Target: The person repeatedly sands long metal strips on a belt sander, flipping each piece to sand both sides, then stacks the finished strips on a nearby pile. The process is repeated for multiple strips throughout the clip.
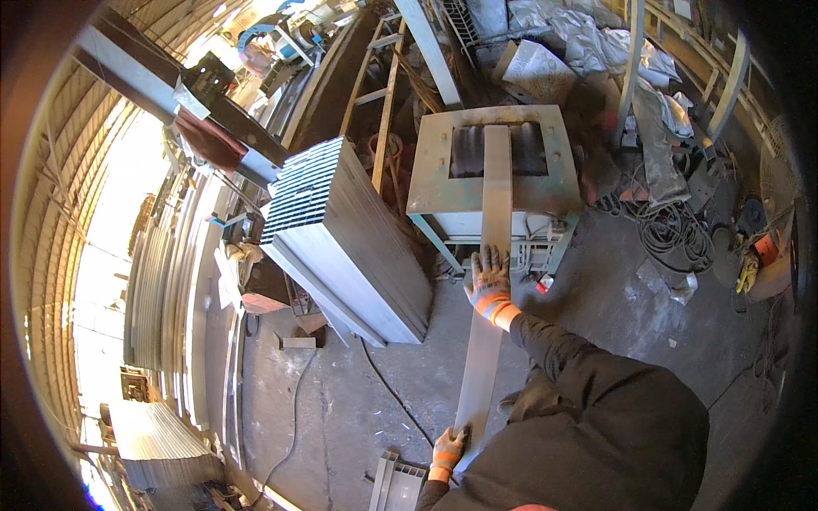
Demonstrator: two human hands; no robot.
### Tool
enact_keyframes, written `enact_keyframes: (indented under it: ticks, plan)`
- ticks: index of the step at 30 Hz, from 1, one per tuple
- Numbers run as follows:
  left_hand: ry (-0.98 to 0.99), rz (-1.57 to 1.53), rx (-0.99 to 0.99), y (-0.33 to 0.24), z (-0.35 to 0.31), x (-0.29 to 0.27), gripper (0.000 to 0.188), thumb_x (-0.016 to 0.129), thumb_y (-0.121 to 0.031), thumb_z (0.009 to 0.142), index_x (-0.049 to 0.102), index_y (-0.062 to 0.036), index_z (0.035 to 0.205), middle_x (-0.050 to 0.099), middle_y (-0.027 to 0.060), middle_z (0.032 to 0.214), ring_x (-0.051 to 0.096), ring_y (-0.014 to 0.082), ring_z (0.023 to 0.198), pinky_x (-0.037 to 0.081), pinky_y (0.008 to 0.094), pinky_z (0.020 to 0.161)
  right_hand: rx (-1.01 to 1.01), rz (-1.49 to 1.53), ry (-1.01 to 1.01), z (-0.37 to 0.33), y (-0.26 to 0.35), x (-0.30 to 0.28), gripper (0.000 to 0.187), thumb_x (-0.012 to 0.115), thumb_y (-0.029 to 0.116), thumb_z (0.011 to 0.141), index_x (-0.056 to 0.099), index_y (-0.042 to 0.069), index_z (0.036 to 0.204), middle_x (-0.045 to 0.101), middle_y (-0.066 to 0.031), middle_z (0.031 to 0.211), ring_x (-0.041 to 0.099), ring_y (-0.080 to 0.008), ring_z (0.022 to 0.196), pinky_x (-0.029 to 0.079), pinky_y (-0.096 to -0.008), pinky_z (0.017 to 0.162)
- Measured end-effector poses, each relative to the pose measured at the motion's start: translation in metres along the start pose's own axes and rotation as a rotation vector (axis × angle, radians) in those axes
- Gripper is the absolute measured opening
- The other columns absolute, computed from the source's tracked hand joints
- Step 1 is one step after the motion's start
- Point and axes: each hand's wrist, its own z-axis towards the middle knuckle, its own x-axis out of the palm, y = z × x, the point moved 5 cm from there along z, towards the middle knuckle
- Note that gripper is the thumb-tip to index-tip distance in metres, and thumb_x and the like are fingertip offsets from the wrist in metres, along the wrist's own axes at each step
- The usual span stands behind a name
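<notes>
A long flat grey metal bar (484, 362) runs from close to my body up to a worn green-grey metal machine (433, 192). Its far end lies over the dark rectangular opening in the machine's top. My right hand (490, 285), in an orange and grey glove, rests flat on the bar just before the machine, fingers spread. Nearer my body, my left hand (447, 450), in a matching glove, grips the bar by its left edge near the close end; part of its fingers is hidden.
Left of the machine stands a tall stack of metal profiles (366, 247). Short channel pieces (397, 484) lie beside my left hand. A black cable (396, 396) crosses the floor. Coiled cables (677, 234) and crumpled silver sheeting (596, 43) are at the right.
</notes>
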Motion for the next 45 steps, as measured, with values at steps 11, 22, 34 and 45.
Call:
enact_keyframes:
  ticks: [11,22,34,45]
  plan:
    - [-0.132,0.136,0.163,-0.092,0.025,-0.041,0.06,0.085,-0.06,0.095,0.072,-0.0045,0.115,0.078,0.0191,0.111,0.075,0.0432,0.103,0.059,0.0524,0.093,0.259,0.838,-0.249,0.106,-0.046,0.004,0.111,0.087,0.011,0.077,0.036,0.007,0.176,0.035,-0.0249,0.179,0.033,-0.0406,0.167,0.032,-0.0442,0.136]
    - [0.07,0.544,0.541,-0.267,0.283,0.0,0.029,0.073,-0.029,0.106,0.077,-0.0139,0.131,0.076,0.0209,0.121,0.078,0.0447,0.104,0.066,0.0522,0.082,-0.135,0.271,-0.571,0.342,-0.186,0.017,0.063,0.066,0.017,0.101,0.058,0.001,0.161,0.061,-0.0245,0.162,0.053,-0.0447,0.152,0.036,-0.0569,0.132]
    - [-0.019,-0.069,0.214,-0.456,0.42,-0.006,0.074,0.067,-0.07,0.104,0.072,0.003,0.109,0.078,0.0312,0.109,0.072,0.0544,0.109,0.056,0.0588,0.095,0.005,-0.077,-0.213,0.516,-0.235,0.025,0.069,0.048,0.052,0.116,0.054,0.007,0.168,0.046,-0.019,0.178,0.042,-0.0373,0.164,0.029,-0.0533,0.136]
    - [-0.049,-0.056,0.168,-0.249,0.213,-0.02,0.058,0.074,-0.059,0.104,0.075,-0.0013,0.11,0.079,0.0303,0.104,0.075,0.052,0.103,0.059,0.0567,0.089,-0.074,0.096,-0.283,0.244,-0.117,-0.011,0.065,0.057,0.041,0.111,0.06,-0.002,0.159,0.052,-0.0238,0.17,0.04,-0.0439,0.163,0.022,-0.0588,0.138]
